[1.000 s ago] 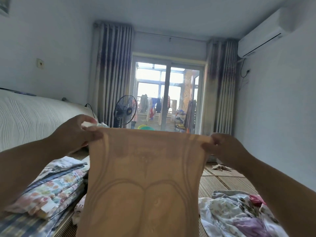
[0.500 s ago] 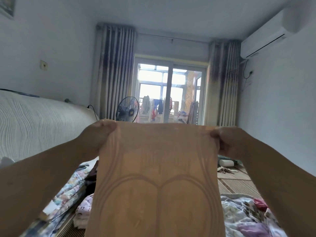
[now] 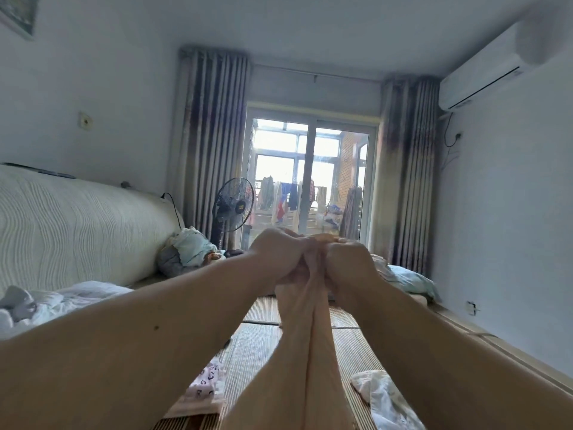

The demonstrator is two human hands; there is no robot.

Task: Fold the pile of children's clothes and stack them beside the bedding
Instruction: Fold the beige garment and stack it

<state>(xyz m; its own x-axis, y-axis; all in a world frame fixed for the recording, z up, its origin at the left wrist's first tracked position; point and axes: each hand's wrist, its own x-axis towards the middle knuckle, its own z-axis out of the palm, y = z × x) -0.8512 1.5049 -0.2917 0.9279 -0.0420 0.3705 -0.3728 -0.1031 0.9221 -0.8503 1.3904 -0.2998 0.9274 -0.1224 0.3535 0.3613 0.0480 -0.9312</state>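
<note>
Above the woven mat, peach garment, lately spread, is now doubled lengthwise, top edge pinched by left hand and right hand: first fold judged made.

**Peach garment**: thin, plain peach-beige fabric, doubled lengthwise with its two halves face to face. It hangs upright in the air, its top edge pinched between the left grip and the right grip, which touch each other. Its lower end runs out of view.

**Printed garment**: white with small dark heart-like marks, lying flat on the woven mat, left of the hanging piece.

**White garment**: crumpled and unfolded on the mat, to the right.
</note>
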